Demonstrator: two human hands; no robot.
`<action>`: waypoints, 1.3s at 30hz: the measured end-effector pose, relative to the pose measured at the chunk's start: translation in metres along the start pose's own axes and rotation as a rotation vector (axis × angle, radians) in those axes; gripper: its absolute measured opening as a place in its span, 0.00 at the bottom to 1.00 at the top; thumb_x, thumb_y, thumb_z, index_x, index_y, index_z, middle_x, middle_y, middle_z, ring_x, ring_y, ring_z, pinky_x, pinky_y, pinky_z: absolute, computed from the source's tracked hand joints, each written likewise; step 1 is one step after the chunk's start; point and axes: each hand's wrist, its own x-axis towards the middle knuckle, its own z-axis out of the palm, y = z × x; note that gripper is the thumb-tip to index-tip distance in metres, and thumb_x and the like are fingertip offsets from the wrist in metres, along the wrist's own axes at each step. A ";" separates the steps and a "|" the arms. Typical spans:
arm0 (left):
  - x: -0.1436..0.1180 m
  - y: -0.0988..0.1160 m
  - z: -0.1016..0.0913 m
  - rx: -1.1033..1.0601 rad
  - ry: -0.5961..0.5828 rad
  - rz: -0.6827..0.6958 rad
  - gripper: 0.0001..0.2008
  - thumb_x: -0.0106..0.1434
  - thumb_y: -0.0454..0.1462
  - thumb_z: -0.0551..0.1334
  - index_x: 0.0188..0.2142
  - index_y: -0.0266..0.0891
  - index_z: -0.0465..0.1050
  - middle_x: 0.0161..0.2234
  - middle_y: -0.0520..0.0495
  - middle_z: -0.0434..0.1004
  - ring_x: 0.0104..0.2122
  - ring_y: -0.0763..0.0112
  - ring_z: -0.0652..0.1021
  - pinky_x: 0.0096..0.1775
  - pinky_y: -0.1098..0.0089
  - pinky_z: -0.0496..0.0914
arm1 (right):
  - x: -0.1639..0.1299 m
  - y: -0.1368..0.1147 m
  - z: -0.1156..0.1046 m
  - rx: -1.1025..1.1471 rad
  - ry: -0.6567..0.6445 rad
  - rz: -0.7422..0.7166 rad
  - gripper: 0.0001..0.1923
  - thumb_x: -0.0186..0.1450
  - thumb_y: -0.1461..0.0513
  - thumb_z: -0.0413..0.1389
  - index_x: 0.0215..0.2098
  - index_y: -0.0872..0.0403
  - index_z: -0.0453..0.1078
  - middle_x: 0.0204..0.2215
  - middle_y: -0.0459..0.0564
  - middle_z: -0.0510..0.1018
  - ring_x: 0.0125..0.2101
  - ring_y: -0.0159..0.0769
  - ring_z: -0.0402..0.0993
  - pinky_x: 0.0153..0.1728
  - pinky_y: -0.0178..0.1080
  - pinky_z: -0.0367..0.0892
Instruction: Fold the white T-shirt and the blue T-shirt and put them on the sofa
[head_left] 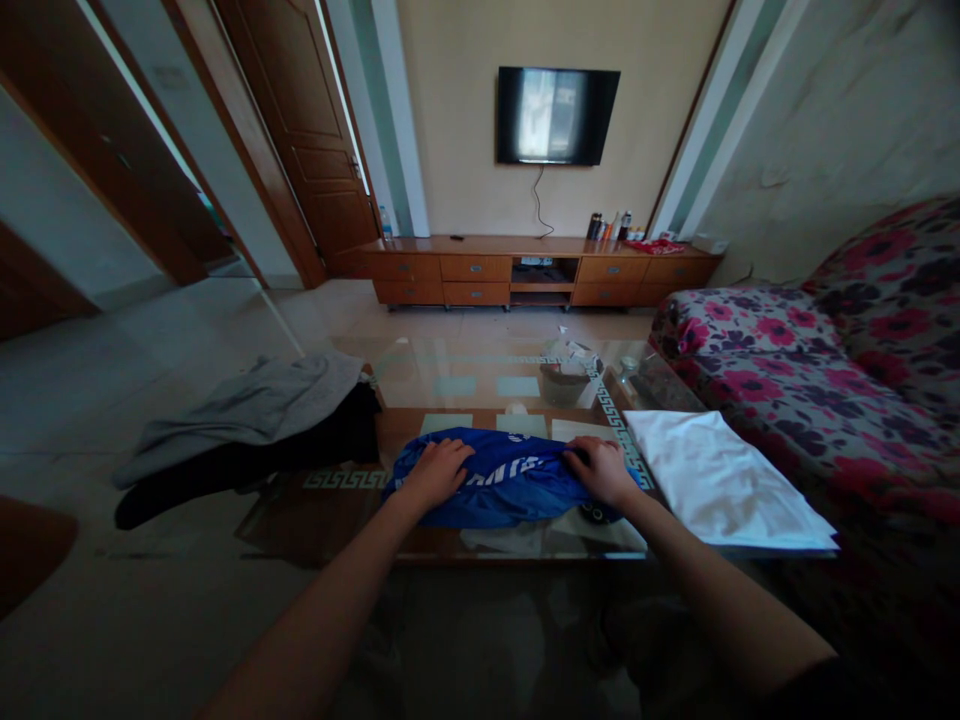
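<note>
A blue shirt (502, 500) with white lettering lies bunched lengthwise on the glass coffee table (345, 500). My left hand (439, 470) is over its left part, fingers curled onto the cloth and closed on it. At the right end, my right hand (602, 468) pinches the cloth between thumb and fingers. A folded white cloth (724, 480) lies flat just right of my right hand, overhanging the table's edge. To the left, a grey garment (262, 405) rests on top of a black one (247, 485). The fingertips are partly hidden in the folds.
A flower-patterned sofa (772, 330) stands close on the right. Toward the table's far side are a small glass item (627, 370) and crumpled paper (574, 355). Beyond is a low wooden TV cabinet (476, 270) bearing bottles and cans, below a wall-mounted television (556, 115).
</note>
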 end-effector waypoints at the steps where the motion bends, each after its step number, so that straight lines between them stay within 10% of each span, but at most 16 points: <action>1: 0.001 0.000 -0.001 -0.013 0.002 -0.001 0.16 0.65 0.34 0.58 0.51 0.44 0.76 0.50 0.41 0.77 0.51 0.55 0.73 0.55 0.56 0.62 | 0.001 -0.001 -0.002 0.032 0.013 -0.010 0.13 0.70 0.55 0.51 0.42 0.49 0.77 0.42 0.51 0.82 0.47 0.45 0.75 0.55 0.46 0.58; 12: 0.010 0.010 -0.016 -0.546 0.255 -0.089 0.13 0.69 0.45 0.57 0.37 0.44 0.77 0.34 0.47 0.79 0.37 0.60 0.77 0.45 0.65 0.69 | 0.009 -0.004 -0.007 0.502 0.128 0.050 0.20 0.71 0.47 0.48 0.37 0.51 0.72 0.32 0.47 0.78 0.35 0.39 0.74 0.42 0.39 0.68; 21: -0.003 -0.018 -0.036 -0.244 0.072 -0.066 0.23 0.48 0.26 0.61 0.44 0.43 0.78 0.45 0.43 0.77 0.48 0.57 0.76 0.53 0.62 0.68 | -0.004 0.010 -0.029 0.546 -0.326 0.030 0.27 0.47 0.58 0.71 0.45 0.51 0.78 0.34 0.43 0.82 0.33 0.38 0.76 0.36 0.36 0.71; 30: -0.018 -0.031 -0.063 0.039 0.346 -0.354 0.20 0.56 0.28 0.56 0.45 0.43 0.79 0.46 0.42 0.75 0.50 0.57 0.75 0.54 0.62 0.69 | -0.003 0.057 -0.043 -0.059 -0.020 0.093 0.10 0.59 0.61 0.58 0.37 0.49 0.80 0.37 0.52 0.83 0.39 0.44 0.78 0.42 0.40 0.67; 39: -0.032 -0.021 -0.069 -0.672 0.587 -0.635 0.18 0.54 0.32 0.59 0.44 0.43 0.79 0.34 0.44 0.80 0.32 0.59 0.81 0.40 0.62 0.75 | -0.018 0.056 -0.047 0.243 0.140 0.392 0.17 0.58 0.61 0.54 0.45 0.49 0.75 0.26 0.49 0.80 0.23 0.40 0.76 0.32 0.41 0.68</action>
